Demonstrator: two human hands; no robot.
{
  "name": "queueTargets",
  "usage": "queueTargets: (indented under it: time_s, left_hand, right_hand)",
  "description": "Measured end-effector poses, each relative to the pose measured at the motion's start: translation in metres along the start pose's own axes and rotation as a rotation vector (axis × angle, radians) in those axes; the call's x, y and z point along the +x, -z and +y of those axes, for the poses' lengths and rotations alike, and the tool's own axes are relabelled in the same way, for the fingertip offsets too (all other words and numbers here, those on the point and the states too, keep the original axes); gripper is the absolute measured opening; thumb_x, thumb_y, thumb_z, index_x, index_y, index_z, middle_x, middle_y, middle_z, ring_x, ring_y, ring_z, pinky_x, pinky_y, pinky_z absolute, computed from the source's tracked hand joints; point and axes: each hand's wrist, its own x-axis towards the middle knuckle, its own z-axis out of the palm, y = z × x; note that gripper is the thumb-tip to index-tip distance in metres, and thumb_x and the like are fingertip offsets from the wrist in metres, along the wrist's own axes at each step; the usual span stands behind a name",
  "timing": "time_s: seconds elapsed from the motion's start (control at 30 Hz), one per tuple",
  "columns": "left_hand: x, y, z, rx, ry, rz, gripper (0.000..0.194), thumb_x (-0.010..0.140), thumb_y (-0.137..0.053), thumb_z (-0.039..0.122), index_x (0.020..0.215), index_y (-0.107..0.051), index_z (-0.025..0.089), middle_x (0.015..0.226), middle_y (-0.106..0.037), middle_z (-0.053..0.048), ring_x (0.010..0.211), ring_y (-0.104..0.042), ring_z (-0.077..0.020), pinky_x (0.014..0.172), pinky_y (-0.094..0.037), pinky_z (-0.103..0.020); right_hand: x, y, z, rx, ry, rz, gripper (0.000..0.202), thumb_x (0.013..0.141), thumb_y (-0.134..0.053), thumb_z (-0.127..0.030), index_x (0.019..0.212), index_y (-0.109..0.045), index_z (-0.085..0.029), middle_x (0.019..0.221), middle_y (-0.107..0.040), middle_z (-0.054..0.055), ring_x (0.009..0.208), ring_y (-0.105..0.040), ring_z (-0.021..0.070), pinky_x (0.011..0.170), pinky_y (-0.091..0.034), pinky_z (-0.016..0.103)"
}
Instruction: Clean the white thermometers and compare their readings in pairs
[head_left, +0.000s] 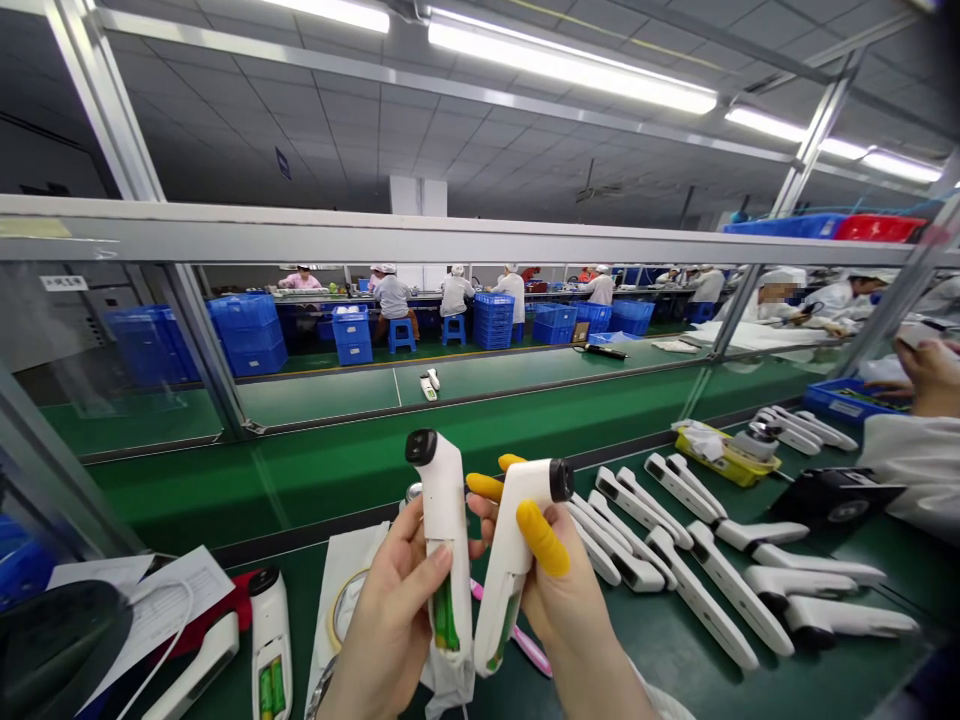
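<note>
My left hand (394, 600) grips a white forehead thermometer (445, 490), held upright with its black-tipped head at the top. Its battery compartment faces me, and green batteries show inside. In my right hand (562, 610), yellow covers on several fingers, is a second white thermometer (510, 530); green also shows in the opening low on its handle. The two thermometers are side by side, close together at their lower ends, above the green bench. Below them, a pink stick-like item (531, 652) is partly hidden by my right hand.
Several white thermometers (712, 590) lie on the right. A yellow tray (724, 455) and black device (836, 497) are beyond. At left are a thermometer with batteries (268, 640), papers (161, 620) and a tape roll (335, 610). A co-worker's hand (934, 370) is far right.
</note>
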Motion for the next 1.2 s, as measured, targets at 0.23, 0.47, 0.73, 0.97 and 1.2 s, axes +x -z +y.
queueTargets:
  time_s: [0.23,0.47,0.73,0.97,1.2]
  left_hand:
    - [0.005,0.005,-0.008,0.064,-0.125,-0.041,0.068,0.071,-0.070,0.024,0.127,-0.033,0.024,0.104,-0.066,-0.010,0.094,-0.063,-0.0256,0.072,-0.053,-0.032]
    - [0.001,0.000,-0.010,0.084,-0.094,0.000,0.072,0.065,-0.075,0.024,0.126,-0.036,0.025,0.096,-0.070,-0.009,0.089,-0.065,-0.0290,0.072,-0.053,-0.038]
    - [0.005,0.001,-0.020,0.092,-0.132,-0.030,0.073,0.062,-0.076,0.023,0.126,-0.040,0.021,0.101,-0.069,-0.010,0.093,-0.064,-0.0280,0.080,-0.051,-0.040]
    - [0.003,0.001,-0.018,0.132,-0.168,-0.015,0.051,0.062,-0.076,0.022,0.108,-0.054,0.020,0.099,-0.069,-0.008,0.088,-0.065,-0.0250,0.077,-0.052,-0.035]
    - [0.000,-0.003,-0.019,0.103,-0.195,-0.010,0.054,0.061,-0.076,0.022,0.111,-0.055,0.021,0.101,-0.069,-0.008,0.090,-0.065,-0.0264,0.077,-0.051,-0.035]
  right_hand:
    - [0.002,0.000,-0.003,0.015,-0.008,-0.134,0.048,0.069,-0.073,-0.025,0.114,-0.056,-0.027,0.118,-0.063,0.006,0.107,-0.059,0.0245,0.091,-0.047,0.039]
    - [0.002,-0.003,-0.007,-0.019,0.023,-0.143,0.053,0.072,-0.070,-0.022,0.121,-0.050,-0.027,0.103,-0.069,0.004,0.098,-0.063,0.0236,0.087,-0.050,0.039]
    - [-0.001,-0.009,0.000,0.013,0.046,-0.115,0.062,0.068,-0.073,-0.020,0.122,-0.046,-0.032,0.109,-0.066,0.002,0.104,-0.060,0.0240,0.089,-0.048,0.040]
    - [-0.007,-0.012,-0.001,-0.028,0.024,-0.109,0.059,0.067,-0.073,-0.021,0.120,-0.050,-0.031,0.111,-0.065,0.003,0.110,-0.056,0.0255,0.090,-0.048,0.041]
    - [-0.007,-0.007,0.003,-0.037,0.045,-0.113,0.055,0.072,-0.071,-0.023,0.120,-0.049,-0.036,0.109,-0.066,0.000,0.104,-0.060,0.0217,0.092,-0.046,0.037]
